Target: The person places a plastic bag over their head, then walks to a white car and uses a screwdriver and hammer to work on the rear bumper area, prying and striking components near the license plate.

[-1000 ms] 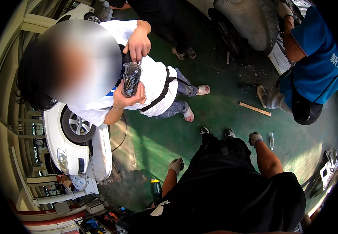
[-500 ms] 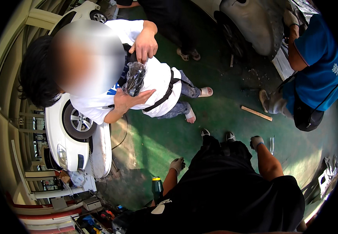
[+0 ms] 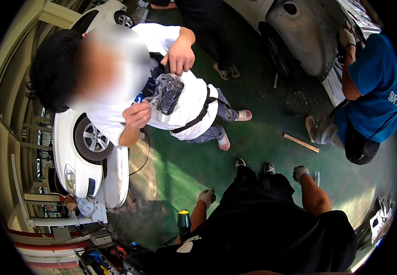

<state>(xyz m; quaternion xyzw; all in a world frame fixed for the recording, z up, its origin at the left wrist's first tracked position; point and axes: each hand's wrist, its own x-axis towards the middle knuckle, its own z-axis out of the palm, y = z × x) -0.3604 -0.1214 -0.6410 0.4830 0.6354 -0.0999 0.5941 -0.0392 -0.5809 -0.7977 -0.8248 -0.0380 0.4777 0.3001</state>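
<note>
My left hand (image 3: 206, 197), in a pale work glove with dark fingertips, hangs beside my dark clothes with its fingers curled; I see nothing in it. My right hand (image 3: 300, 173), gloved too, is closed in a loose fist, and no held thing shows. Just right of its wrist appears a clear upright-looking cylinder (image 3: 317, 178), apart from the fingers. A dark green bottle (image 3: 184, 223) with a yellow top is by my left forearm. Facing me, a person in a white shirt holds a black object in clear plastic wrap (image 3: 168, 95) with both bare hands.
A white car (image 3: 77, 160) stands at the left. A grey car body panel (image 3: 294, 36) is at the upper right, where a person in a blue shirt (image 3: 376, 68) works. A wooden strip (image 3: 301, 143) lies on the green floor. Tools (image 3: 100, 261) sit at lower left.
The facing person's lower hand has closed and now pinches the edge of the plastic wrap. My view has shifted slightly; my hands keep the same pose at my sides.
</note>
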